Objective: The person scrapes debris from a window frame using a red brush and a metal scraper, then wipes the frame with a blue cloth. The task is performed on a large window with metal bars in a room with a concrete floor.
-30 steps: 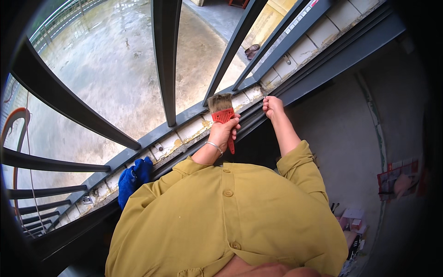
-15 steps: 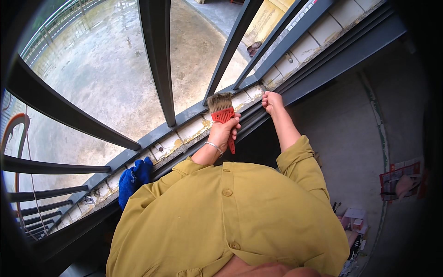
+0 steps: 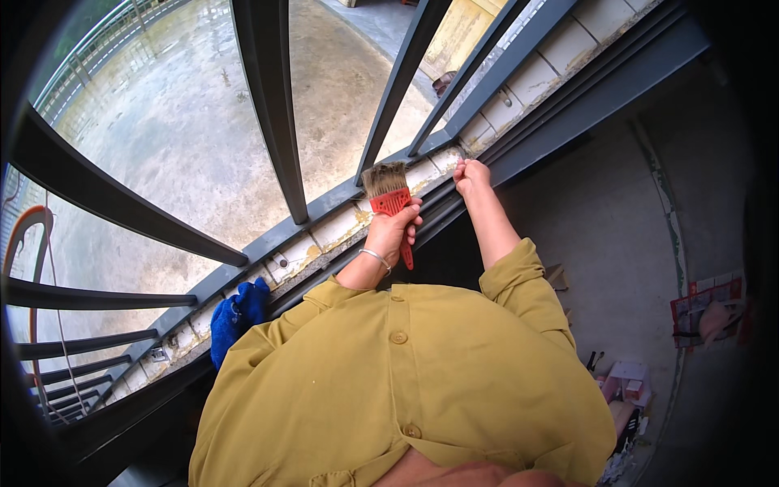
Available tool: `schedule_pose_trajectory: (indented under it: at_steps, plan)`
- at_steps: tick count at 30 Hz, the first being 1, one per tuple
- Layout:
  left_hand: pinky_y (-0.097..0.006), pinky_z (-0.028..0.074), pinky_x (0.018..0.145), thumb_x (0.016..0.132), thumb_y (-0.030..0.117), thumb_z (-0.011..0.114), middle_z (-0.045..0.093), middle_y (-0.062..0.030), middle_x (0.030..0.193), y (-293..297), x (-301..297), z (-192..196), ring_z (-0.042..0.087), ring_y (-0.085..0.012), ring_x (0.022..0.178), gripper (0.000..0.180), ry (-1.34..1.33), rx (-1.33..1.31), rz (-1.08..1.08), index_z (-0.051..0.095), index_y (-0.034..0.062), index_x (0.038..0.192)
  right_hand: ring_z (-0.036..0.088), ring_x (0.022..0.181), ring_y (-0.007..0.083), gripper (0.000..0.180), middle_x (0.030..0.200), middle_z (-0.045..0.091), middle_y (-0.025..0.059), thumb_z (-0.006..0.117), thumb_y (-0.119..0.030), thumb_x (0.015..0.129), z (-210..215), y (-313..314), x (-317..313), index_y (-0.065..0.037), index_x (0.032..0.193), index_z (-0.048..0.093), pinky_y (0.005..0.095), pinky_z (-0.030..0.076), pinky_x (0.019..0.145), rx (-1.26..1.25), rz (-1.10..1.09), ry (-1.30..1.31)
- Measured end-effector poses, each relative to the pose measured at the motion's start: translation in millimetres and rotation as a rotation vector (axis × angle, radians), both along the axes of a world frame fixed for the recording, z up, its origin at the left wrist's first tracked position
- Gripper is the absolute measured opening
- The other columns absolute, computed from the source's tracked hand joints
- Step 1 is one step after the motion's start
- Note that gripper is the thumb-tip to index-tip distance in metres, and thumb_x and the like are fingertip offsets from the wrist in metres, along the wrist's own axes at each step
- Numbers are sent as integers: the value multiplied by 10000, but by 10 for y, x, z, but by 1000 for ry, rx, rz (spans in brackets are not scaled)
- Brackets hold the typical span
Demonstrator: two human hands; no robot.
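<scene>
My left hand (image 3: 385,235) is wrapped round the handle of a wide paintbrush (image 3: 389,200) with a red plastic body. Its dusty brown bristles point away from me, over the chipped white tiles of the window sill (image 3: 331,230) and close to the foot of a dark metal bar. To the right, my right hand (image 3: 473,176) is closed, thumb and fingers pressed together, above the dark window track near the sill's edge. Whatever its fingers may hold is too small or hidden to make out.
Dark window bars (image 3: 272,114) rise beyond the sill. A blue cloth (image 3: 239,312) lies on the sill at my left. Concrete ground (image 3: 178,146) stretches outside. Indoors at the lower right are a pink and white box (image 3: 629,381) and a wall with a red-edged hanging item (image 3: 706,312).
My right hand has shifted slightly left along the sill, fingers still closed. My left hand and the paintbrush stay almost where they were.
</scene>
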State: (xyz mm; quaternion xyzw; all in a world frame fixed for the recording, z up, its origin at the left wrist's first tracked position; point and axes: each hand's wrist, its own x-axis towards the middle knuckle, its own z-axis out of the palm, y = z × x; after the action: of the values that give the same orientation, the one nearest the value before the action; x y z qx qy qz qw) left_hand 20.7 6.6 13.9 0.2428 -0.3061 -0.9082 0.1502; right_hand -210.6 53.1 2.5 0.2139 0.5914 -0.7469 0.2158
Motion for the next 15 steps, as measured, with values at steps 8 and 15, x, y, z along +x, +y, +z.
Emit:
schedule_pose_trajectory:
  at_steps: [8, 15]
  plan:
    - [-193, 377, 385, 806, 115, 612, 566, -8, 639, 7, 2, 3, 465, -65, 446, 186, 6, 0, 0, 599, 18, 963, 395, 435, 83, 125, 640, 489, 24, 399, -74, 895, 14, 76, -41, -26, 806, 472, 207, 353, 361, -14, 61, 3]
    - [-194, 380, 389, 807, 115, 609, 567, -9, 638, 11, 3, 8, 463, -65, 446, 186, 1, -6, 5, 599, 18, 965, 372, 433, 69, 134, 624, 473, 6, 410, -105, 915, 70, 177, 24, -13, 852, 485, 191, 337, 379, -75, 70, -29]
